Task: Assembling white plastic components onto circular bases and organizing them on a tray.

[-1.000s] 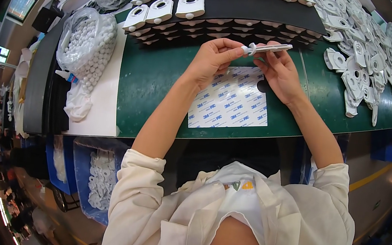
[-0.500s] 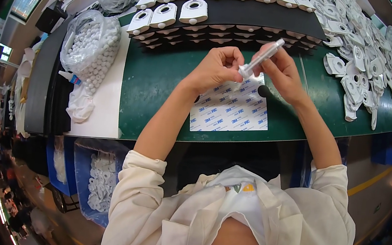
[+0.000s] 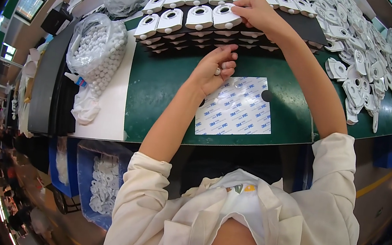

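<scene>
My right hand (image 3: 260, 16) pinches a white part (image 3: 225, 18) by its right edge, front row of the black board (image 3: 308, 28). Probably light, stiff, smooth; sides best hold. Left hand (image 3: 211, 73) curled, can't tell if gripping.

The right hand (image 3: 260, 17) hides part of a white piece (image 3: 224, 20).

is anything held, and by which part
The right hand touches a white piece at its right edge; whether gripping cannot be told. The left hand is unclear too.
</scene>
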A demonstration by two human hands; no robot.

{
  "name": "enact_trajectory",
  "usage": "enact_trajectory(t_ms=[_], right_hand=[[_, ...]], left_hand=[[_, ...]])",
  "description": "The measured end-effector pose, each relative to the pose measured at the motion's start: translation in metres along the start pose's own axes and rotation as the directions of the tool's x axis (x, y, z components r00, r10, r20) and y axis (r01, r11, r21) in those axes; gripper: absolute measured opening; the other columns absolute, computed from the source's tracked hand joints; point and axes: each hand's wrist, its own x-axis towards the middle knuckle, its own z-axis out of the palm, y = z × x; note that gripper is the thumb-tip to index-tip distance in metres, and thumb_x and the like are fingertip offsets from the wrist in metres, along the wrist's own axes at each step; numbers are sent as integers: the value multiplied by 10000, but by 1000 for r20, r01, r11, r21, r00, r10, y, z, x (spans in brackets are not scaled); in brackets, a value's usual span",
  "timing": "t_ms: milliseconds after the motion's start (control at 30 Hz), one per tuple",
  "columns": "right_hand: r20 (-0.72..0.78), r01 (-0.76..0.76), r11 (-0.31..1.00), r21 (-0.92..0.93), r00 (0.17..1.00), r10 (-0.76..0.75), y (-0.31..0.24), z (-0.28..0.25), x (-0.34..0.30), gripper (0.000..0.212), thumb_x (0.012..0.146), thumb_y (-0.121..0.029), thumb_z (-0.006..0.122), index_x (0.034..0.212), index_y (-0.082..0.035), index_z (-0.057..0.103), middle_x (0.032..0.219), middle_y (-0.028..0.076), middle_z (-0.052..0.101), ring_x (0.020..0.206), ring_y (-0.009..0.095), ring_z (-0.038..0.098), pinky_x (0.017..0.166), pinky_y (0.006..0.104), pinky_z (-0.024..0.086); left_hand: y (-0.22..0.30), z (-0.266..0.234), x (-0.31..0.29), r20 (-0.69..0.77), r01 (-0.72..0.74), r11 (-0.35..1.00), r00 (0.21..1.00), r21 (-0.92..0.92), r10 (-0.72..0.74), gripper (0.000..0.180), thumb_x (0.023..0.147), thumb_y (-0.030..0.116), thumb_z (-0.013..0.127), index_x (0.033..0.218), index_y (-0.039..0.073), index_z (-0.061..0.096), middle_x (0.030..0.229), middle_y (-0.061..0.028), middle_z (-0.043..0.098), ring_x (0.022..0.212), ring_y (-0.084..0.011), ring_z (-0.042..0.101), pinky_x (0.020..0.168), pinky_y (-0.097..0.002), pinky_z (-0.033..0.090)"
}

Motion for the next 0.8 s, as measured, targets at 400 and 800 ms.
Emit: enact_trajectory(t_ms=[400,800], right_hand=[[-231,338,916,-216,894,-385,17,-13,-35,308,819,-152,608,1097,-24,578,939,57,610,772,110,580,672,237,492],[-410,-201,429,-880,777,-477,114,-119,-181,384,848,-121,554,1203,-1,467,1099,152,551,938,298,521,822,348,414]], left_hand=[[-3,7,-1,-21,-87,993,996,-77,86,421,756,-166,375,1163,-59,383,1133,-225,433,1129,-350,450,971,-344,423],[-1,13,-5,-62,8,987,998,159,2,363,855,368,563,971,27,510,832,-82,580,544,-55,461,376,-123,319]])
